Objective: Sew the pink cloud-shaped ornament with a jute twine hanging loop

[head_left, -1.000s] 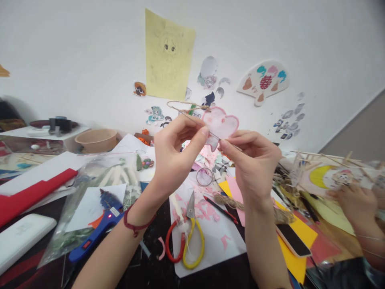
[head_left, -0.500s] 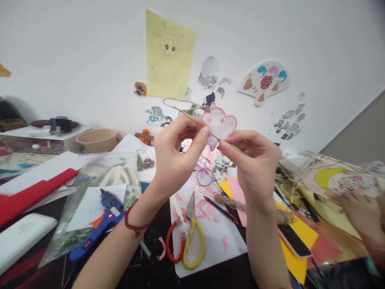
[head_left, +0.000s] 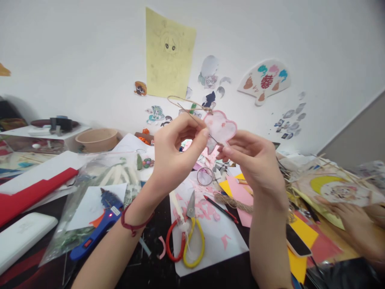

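In front of me my left hand (head_left: 188, 148) is closed, thumb and forefinger pinching a straight, thin brown strand (head_left: 215, 140) that looks like twine. The fingertips of my right hand (head_left: 245, 154) are closed on the strand's lower end. Between the hands shows a white paper cutout (head_left: 221, 126) with a scalloped pink edge and small pink marks. A loop of twine (head_left: 177, 97) is tied at its top left. My left fingers hide part of the cutout, and I cannot tell which fingers bear it.
Below lie scissors (head_left: 191, 237) with red and yellow handles, a red-and-black pencil (head_left: 221, 208) and twine (head_left: 234, 200). A lit blue glue gun (head_left: 104, 228) rests left, a phone (head_left: 297, 239) right. Another person's hand (head_left: 345, 214) touches a moon picture (head_left: 337, 186).
My right hand has shifted slightly along the strand and its fingers have turned. The cutout has tilted and dropped a little. At the right, the other person's hand and picture have moved left.
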Motion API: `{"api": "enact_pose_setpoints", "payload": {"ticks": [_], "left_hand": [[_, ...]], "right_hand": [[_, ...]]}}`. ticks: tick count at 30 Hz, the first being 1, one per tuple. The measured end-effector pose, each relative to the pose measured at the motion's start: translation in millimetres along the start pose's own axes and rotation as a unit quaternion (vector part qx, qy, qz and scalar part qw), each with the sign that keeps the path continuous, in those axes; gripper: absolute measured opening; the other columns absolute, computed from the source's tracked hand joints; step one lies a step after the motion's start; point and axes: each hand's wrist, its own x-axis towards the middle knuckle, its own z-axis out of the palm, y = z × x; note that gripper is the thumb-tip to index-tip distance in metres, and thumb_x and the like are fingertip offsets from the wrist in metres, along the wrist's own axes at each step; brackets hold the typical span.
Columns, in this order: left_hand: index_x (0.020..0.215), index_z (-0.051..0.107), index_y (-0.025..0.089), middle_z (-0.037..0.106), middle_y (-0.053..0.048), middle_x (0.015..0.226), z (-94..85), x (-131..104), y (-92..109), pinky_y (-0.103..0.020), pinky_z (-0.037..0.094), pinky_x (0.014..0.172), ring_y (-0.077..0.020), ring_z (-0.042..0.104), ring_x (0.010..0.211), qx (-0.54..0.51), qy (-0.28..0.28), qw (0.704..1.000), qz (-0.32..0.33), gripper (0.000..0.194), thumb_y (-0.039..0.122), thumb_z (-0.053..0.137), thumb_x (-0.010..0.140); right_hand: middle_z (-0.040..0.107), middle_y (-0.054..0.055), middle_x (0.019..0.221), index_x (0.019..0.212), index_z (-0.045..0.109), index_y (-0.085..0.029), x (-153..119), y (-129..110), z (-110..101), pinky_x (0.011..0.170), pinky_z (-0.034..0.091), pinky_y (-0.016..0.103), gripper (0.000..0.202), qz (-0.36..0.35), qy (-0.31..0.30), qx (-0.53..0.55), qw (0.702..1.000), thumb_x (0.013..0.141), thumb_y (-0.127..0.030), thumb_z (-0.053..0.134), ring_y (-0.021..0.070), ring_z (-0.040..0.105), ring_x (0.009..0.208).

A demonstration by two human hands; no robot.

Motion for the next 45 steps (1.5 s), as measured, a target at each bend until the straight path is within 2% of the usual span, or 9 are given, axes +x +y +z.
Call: {"api": "enact_pose_setpoints", "payload": {"ticks": [2,4,16,32,34,36,38,41,45], "left_hand": [[0.082,0.067,0.02,0.067,0.0,0.081,-0.2,0,0,-0.023,0.056,0.063,-0.0099,0.061,0.069,-0.001,-0.008,1.0,-0.007,0.01,0.023,0.073,0.089],[0.081,0.067,0.02,0.067,-0.001,0.08,-0.7,1,0,-0.024,0.056,0.063,-0.0104,0.061,0.069,0.0,-0.014,1.0,-0.014,0.012,0.026,0.074,0.089],[0.08,0.066,0.02,0.068,-0.001,0.081,-3.2,3,-12,-0.025,0.055,0.066,-0.0117,0.063,0.071,-0.039,-0.008,0.997,-0.069,0.018,0.033,0.075,0.087],[0.089,0.066,0.022,0.069,-0.001,0.086,1.9,0,-3,-0.028,0.057,0.068,-0.0123,0.066,0.076,0.011,-0.005,1.0,-0.027,0.014,0.034,0.071,0.093],[0.094,0.066,0.023,0.07,-0.002,0.094,3.1,0,0,-0.032,0.057,0.074,-0.0149,0.067,0.087,0.053,0.022,0.998,0.014,0.007,0.03,0.066,0.096],[0.098,0.066,0.024,0.07,-0.003,0.097,4.1,0,4,-0.037,0.056,0.076,-0.0175,0.067,0.094,0.104,0.08,0.984,0.119,0.004,0.023,0.062,0.097],[0.098,0.066,0.024,0.069,-0.003,0.09,5.2,-3,9,-0.038,0.055,0.07,-0.0176,0.068,0.086,0.141,0.105,0.96,0.219,0.009,0.017,0.062,0.095],[0.096,0.066,0.021,0.072,-0.002,0.082,7.8,-10,13,-0.034,0.057,0.065,-0.0149,0.07,0.072,0.174,0.025,0.956,0.234,0.014,0.01,0.062,0.09],[0.111,0.063,0.017,0.078,-0.007,0.095,12.2,-18,10,-0.032,0.063,0.075,-0.0176,0.075,0.085,0.17,0.04,0.934,0.312,0.024,0.006,0.06,0.089]], "right_hand": [[0.075,0.001,0.073,0.083,0.077,-0.019,0,0,-2,0.061,0.059,0.023,0.014,0.008,-0.022,-0.01,1.0,0.076,-0.028,0.086,0.0123,0.071,0.063],[0.075,0.002,0.068,0.077,0.078,-0.019,-1,0,-3,0.058,0.058,0.022,0.013,0.005,-0.027,-0.016,0.999,0.079,-0.03,0.084,0.0115,0.07,0.06],[0.072,0.001,0.061,0.074,0.079,-0.019,0,0,-1,0.049,0.054,0.02,0.011,-0.009,-0.027,-0.031,0.999,0.079,-0.028,0.084,0.0109,0.067,0.053],[0.071,-0.001,0.059,0.074,0.077,-0.02,-3,0,8,0.046,0.054,0.021,0.011,-0.044,0.006,-0.038,0.998,0.079,-0.027,0.084,0.0111,0.066,0.049],[0.071,-0.001,0.061,0.075,0.077,-0.02,-3,0,11,0.046,0.055,0.022,0.009,-0.079,0.037,-0.037,0.995,0.079,-0.025,0.083,0.0111,0.066,0.049],[0.072,-0.001,0.063,0.077,0.076,-0.021,-4,0,14,0.047,0.056,0.022,0.006,-0.119,0.075,-0.037,0.989,0.079,-0.023,0.082,0.011,0.066,0.05],[0.073,-0.002,0.065,0.079,0.077,-0.022,-6,-1,17,0.049,0.057,0.023,0.004,-0.148,0.104,-0.033,0.983,0.081,-0.021,0.08,0.011,0.066,0.052],[0.072,-0.003,0.065,0.08,0.077,-0.023,-9,-3,22,0.047,0.055,0.023,0.004,-0.165,0.12,-0.011,0.979,0.082,-0.019,0.079,0.0099,0.064,0.05],[0.069,-0.004,0.061,0.08,0.077,-0.022,-15,-7,28,0.044,0.053,0.022,0.005,-0.161,0.126,0.018,0.979,0.083,-0.019,0.078,0.0091,0.062,0.047]]}}
